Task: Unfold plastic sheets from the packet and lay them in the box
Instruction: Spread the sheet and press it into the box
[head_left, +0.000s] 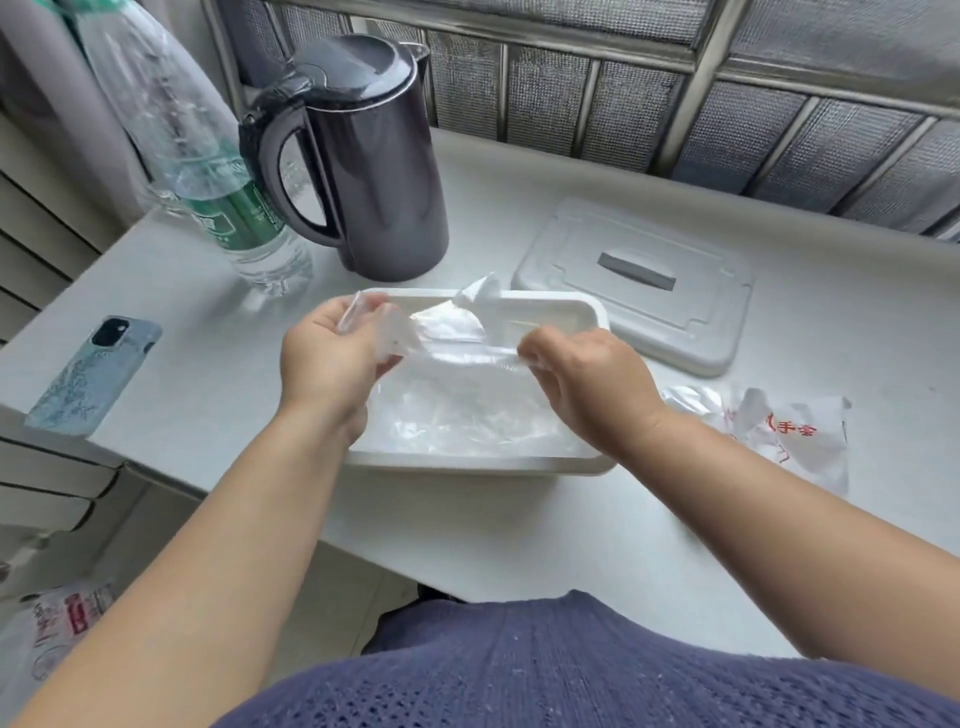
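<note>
A clear plastic sheet (447, 332) is stretched between my two hands above the white box (478, 462). My left hand (327, 358) pinches its left end, and my right hand (587, 379) pinches the right end with curled fingers. Inside the box lie more clear plastic sheets (467, 415), crumpled flat. The torn white packet (779, 431) with red print lies on the table to the right of the box, beside my right wrist.
The box's white lid (639, 286) lies behind the box to the right. A dark kettle (363, 156) and a water bottle (228, 208) stand at the back left. A phone (93, 374) lies near the table's left edge.
</note>
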